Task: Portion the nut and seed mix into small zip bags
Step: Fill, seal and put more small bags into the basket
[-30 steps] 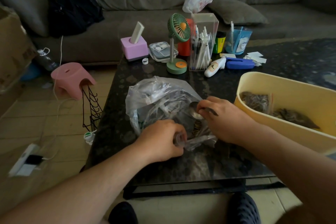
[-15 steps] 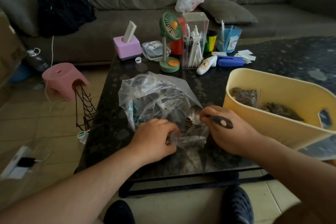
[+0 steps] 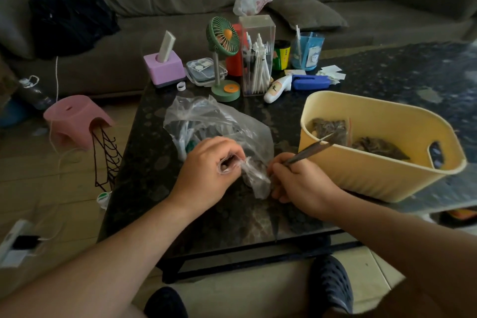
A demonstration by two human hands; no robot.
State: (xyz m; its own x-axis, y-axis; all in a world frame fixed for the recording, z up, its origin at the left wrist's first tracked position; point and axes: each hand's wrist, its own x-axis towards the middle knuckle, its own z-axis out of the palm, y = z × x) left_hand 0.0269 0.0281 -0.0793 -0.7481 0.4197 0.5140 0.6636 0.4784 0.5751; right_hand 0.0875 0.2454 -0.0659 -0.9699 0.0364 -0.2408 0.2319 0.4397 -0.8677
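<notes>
Clear small plastic zip bag (image 3: 254, 175) lies at frame centre on dark speckled stone tabletop (image 3: 387, 80), mouth pinched by curled fingers of left hand (image 3: 206, 173). Thin metal spoon (image 3: 307, 153) gripped by right hand (image 3: 299, 183) just right of bag; handle's long axis runs up-right toward yellow plastic tub (image 3: 374, 175) holding filled bags. Bowl end hidden. Large crumpled clear bag (image 3: 214, 121) behind. Black bag on sofa (image 3: 69, 15), upper left: "dar huen" partly legible.

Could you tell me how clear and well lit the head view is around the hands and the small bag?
Head view: dim overall; left hand and right hand fairly sharp; small zip bag glares and blurs, contents unreadable; spoon handle motion-smeared; wide-angle bends the table edges.
</notes>
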